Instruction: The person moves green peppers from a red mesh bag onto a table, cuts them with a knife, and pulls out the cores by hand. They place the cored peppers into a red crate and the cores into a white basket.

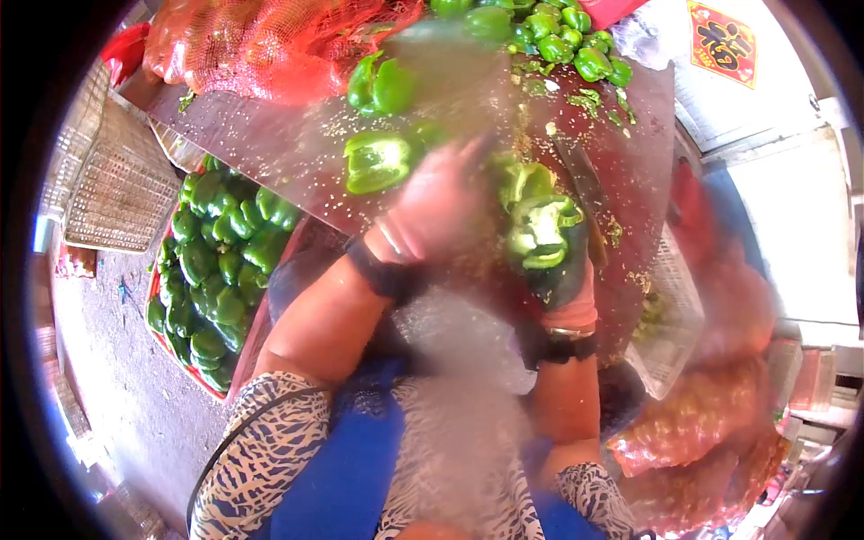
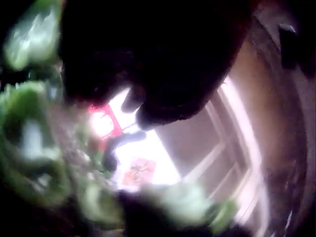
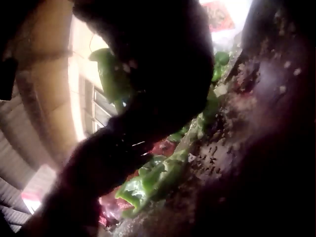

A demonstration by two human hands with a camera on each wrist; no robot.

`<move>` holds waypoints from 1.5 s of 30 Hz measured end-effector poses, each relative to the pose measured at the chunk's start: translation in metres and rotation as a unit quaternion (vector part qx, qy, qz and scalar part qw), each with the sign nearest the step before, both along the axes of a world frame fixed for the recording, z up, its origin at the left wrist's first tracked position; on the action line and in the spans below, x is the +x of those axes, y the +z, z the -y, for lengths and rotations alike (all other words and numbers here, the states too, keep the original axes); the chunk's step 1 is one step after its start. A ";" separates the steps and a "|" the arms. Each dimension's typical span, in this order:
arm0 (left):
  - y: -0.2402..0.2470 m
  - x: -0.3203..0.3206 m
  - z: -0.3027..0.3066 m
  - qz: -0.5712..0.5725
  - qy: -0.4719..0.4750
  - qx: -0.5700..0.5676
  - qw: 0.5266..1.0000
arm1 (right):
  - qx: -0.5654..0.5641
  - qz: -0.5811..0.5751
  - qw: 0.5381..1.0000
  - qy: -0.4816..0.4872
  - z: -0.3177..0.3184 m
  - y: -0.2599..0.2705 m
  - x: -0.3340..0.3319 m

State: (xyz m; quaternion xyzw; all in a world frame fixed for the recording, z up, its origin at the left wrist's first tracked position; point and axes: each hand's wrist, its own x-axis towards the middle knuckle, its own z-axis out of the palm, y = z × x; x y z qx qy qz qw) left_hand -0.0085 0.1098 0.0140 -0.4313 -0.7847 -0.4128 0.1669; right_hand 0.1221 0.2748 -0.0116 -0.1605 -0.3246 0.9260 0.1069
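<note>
My left hand (image 1: 430, 202), blurred, is over the brown tabletop (image 1: 297, 144), right of a cut green pepper (image 1: 376, 163). The blur hides how its fingers lie and whether anything is in them. My right hand (image 1: 579, 301) grips an opened green pepper (image 1: 545, 227) with pale inner flesh, beside another cut piece. In the right wrist view the hand (image 3: 158, 59) is a dark shape with green pepper (image 3: 111, 76) at its fingers. The left wrist view shows the left hand (image 2: 158, 54) as a dark silhouette, with blurred cut peppers (image 2: 32, 143) at the side.
A red net sack (image 1: 261, 45) and small whole peppers (image 1: 562, 36) lie at the table's far side. Seeds and scraps are scattered on top. A crate of peppers (image 1: 220, 261) stands at left, a white basket (image 1: 670, 324) at right, near net sacks (image 1: 693, 414).
</note>
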 end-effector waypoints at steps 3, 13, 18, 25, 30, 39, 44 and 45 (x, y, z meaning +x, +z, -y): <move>-0.002 0.001 -0.009 0.061 0.023 0.069 0.996 | 0.114 -0.003 0.993 -0.014 -0.001 0.000 -0.003; -0.053 0.011 -0.017 0.328 -0.174 0.204 0.906 | 0.685 0.141 0.688 -0.192 0.019 0.042 -0.032; -0.007 0.013 -0.008 0.707 -0.205 0.376 0.562 | 0.916 0.149 0.357 0.103 0.036 0.081 -0.025; -0.042 0.018 -0.010 0.158 -0.012 0.099 0.982 | 0.917 0.171 0.354 0.072 0.048 0.032 -0.060; -0.067 0.010 -0.020 0.412 -0.091 0.227 0.878 | 0.813 0.139 0.565 0.014 0.050 0.038 -0.064; -0.098 -0.007 -0.031 0.627 -0.187 0.342 0.675 | -0.021 0.014 0.985 0.171 0.011 0.009 -0.057; -0.046 -0.003 -0.009 0.690 -0.256 0.361 0.574 | -0.040 -0.003 0.994 0.106 0.010 0.032 -0.044; -0.038 -0.003 -0.004 0.681 -0.255 0.329 0.602 | -0.043 -0.003 0.995 0.092 0.008 0.034 -0.041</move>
